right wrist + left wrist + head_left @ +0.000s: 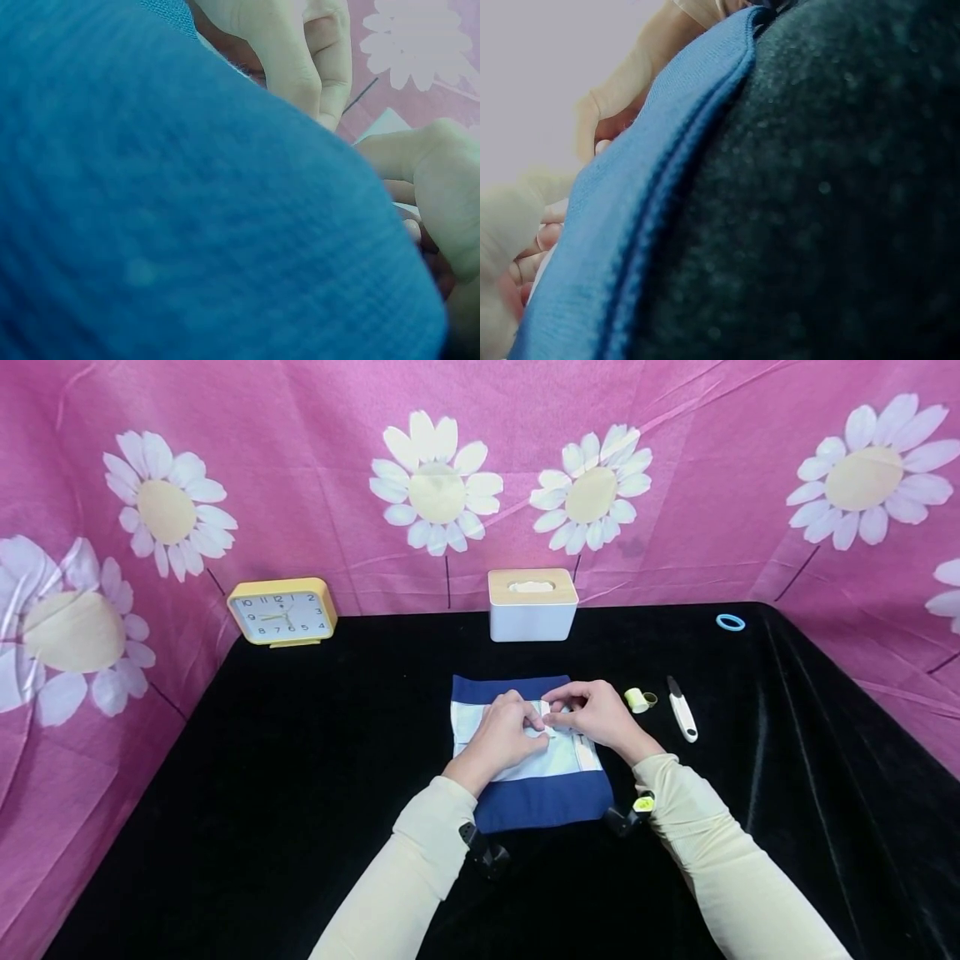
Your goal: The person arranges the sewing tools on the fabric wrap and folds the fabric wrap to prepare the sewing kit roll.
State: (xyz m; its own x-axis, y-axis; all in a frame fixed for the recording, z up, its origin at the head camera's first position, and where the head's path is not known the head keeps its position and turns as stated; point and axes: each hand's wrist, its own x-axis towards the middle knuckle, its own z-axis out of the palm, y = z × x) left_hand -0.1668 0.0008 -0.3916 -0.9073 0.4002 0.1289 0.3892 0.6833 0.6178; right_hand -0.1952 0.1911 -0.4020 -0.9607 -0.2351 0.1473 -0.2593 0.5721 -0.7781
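Observation:
A cloth [543, 802] with a white middle and dark blue bands lies on the black table in the head view. My left hand [504, 737] rests on its white middle, fingers curled and thumb close to the fingertips, holding the fabric. From the right, my right hand [596, 714] pinches a small raised white bit of the cloth between thumb and fingers. Both sets of fingertips nearly meet there. In the left wrist view a blue band [645, 172] partly hides the fingers. Blue fabric [210, 202] fills most of the right wrist view.
Right of the cloth lie a pale yellow thread spool [637, 700], a small brass-coloured ring [650, 699] and a white-handled tool with a dark tip [682, 710]. Farther back stand a yellow clock [283, 612], a tissue box [532, 617] and a blue ring [730, 622].

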